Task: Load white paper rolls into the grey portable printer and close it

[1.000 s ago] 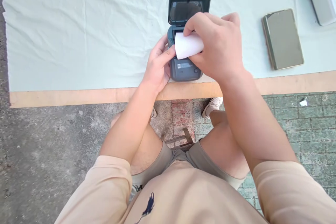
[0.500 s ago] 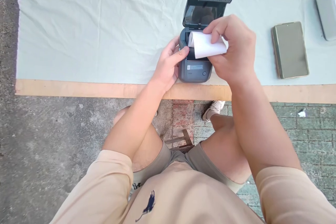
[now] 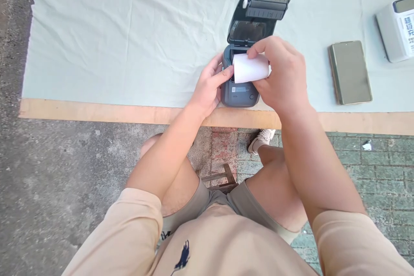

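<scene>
**A:** Start nearest. What's close to the camera?

**B:** The person's lap and both forearms, reaching away over the wooden near edge of the desk (image 3: 97, 112). A pale cloth (image 3: 129, 34) covers the rest of the desk top.

**A:** And the hands?

**B:** The left hand (image 3: 207, 88) rests against the left side of a small dark label printer (image 3: 239, 95), which sits at the near edge of the cloth. Its fingers are curled round the casing, thumb tip touching the end of the paper. I judge it is there to keep the printer from sliding. The right hand (image 3: 284, 77) has its fingers clamped on a white paper roll (image 3: 250, 68), index finger over the top, thumb hidden beneath.

**A:** Where exactly is the roll?

**B:** Just above the printer's open paper bay, between the two hands. Whether it already touches the bay, I can't tell.

**A:** Which way does it lie?

**B:** Its long axis runs left to right, across the printer, matching the width of the bay. The left end faces the left hand; the right end is buried in the right palm.

**A:** Farther out?

**B:** The printer lid (image 3: 258, 17) stands hinged up and tilted away. Well to the right lies a phone (image 3: 350, 72), face up, and beyond it a white box-like device (image 3: 396, 28) at the frame edge.
</scene>
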Tool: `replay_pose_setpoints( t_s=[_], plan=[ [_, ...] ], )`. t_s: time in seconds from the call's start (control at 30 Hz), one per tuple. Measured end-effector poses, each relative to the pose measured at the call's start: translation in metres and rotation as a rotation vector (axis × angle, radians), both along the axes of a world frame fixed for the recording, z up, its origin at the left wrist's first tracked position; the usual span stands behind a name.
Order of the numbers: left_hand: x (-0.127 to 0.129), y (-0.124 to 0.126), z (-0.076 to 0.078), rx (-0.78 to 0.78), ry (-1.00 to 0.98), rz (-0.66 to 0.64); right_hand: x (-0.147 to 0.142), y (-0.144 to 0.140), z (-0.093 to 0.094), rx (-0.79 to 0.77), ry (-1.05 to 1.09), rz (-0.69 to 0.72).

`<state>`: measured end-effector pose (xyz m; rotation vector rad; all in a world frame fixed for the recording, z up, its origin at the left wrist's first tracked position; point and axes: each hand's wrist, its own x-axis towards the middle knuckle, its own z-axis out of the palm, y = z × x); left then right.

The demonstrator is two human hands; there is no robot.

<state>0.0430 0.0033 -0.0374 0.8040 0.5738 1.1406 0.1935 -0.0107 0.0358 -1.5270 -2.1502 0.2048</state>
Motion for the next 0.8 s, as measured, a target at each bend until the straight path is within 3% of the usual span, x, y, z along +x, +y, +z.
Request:
replay_pose_setpoints(
  t_s=[0.27,0.53,0.8],
  plan=[
    [0.000,-0.002,0.004,0.010,0.040,0.005,-0.003,-0.001,0.005,-0.046,-0.134,-0.078],
    [0.000,-0.003,0.003,0.056,0.074,-0.006,0.009,-0.002,0.004,0.026,-0.067,0.056],
    [0.003,-0.003,0.002,0.160,0.169,0.049,-0.001,-0.006,0.018,-0.116,-0.287,-0.022]
  ],
)
